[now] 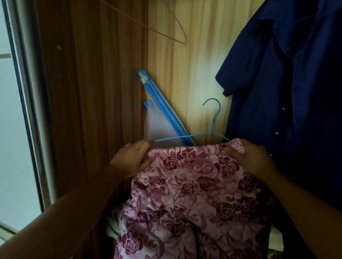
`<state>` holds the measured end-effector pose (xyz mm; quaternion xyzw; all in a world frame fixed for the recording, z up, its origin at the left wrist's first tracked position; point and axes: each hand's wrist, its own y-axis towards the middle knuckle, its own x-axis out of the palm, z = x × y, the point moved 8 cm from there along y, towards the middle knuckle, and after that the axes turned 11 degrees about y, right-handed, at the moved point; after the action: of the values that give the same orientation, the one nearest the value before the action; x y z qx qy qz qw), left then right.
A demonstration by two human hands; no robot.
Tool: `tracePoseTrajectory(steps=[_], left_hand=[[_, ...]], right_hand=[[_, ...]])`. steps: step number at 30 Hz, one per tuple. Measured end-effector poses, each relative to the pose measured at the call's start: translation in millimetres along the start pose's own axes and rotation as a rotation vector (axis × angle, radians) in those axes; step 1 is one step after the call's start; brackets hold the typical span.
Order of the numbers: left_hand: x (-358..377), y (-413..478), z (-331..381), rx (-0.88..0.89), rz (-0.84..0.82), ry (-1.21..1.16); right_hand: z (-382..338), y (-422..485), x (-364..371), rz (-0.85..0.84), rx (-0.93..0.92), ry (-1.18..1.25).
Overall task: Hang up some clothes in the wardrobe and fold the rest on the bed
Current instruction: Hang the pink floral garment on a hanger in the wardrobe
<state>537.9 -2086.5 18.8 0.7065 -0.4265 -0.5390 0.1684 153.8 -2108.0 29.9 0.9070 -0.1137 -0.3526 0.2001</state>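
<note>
Wooden wardrobe [188,52]: left hand [131,157], right hand [250,157] grip rose-print garment [193,198] with blue hanger [185,136].

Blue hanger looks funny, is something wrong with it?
Yes. The blue hanger sits tilted: its left arm pokes out bare beside the left hand, while the right end hides under the rose-patterned cloth gripped by the right hand.

No word, label, brand, number or sign can be read anywhere in view; the floral garment [193,188] carries only a printed rose pattern; the dark blue shirt [294,75] shows plain cloth and small buttons, no tag.
</note>
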Motion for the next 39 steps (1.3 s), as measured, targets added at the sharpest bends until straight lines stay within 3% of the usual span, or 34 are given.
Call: tracePoseTrajectory(steps=[7,12,17,21,23,30,39], left_hand=[[-68,40,-6,-0.125,0.257,-0.153],[-79,62,-10,-0.192,0.271,-0.233],[-75,67,-28,-0.089,0.269,-0.1],[-88,93,29,0.18,0.306,0.048],[-94,106,44,0.204,0.34,0.06],[-88,133,15,-0.089,0.414,-0.179],[-119,198,22,-0.104,0.57,-0.366]], right_hand=[[-21,-9,-37,0.102,-0.025,-0.136],[-40,-20,-57,0.146,-0.045,-0.296],[-50,-32,-65,0.159,-0.135,-0.507],[-82,-32,-50,0.17,-0.189,-0.376],[-100,-29,-51,0.211,-0.222,-0.334],[-117,-26,-86,0.156,-0.225,-0.287],[-194,-23,-160,0.414,-0.303,-0.75]])
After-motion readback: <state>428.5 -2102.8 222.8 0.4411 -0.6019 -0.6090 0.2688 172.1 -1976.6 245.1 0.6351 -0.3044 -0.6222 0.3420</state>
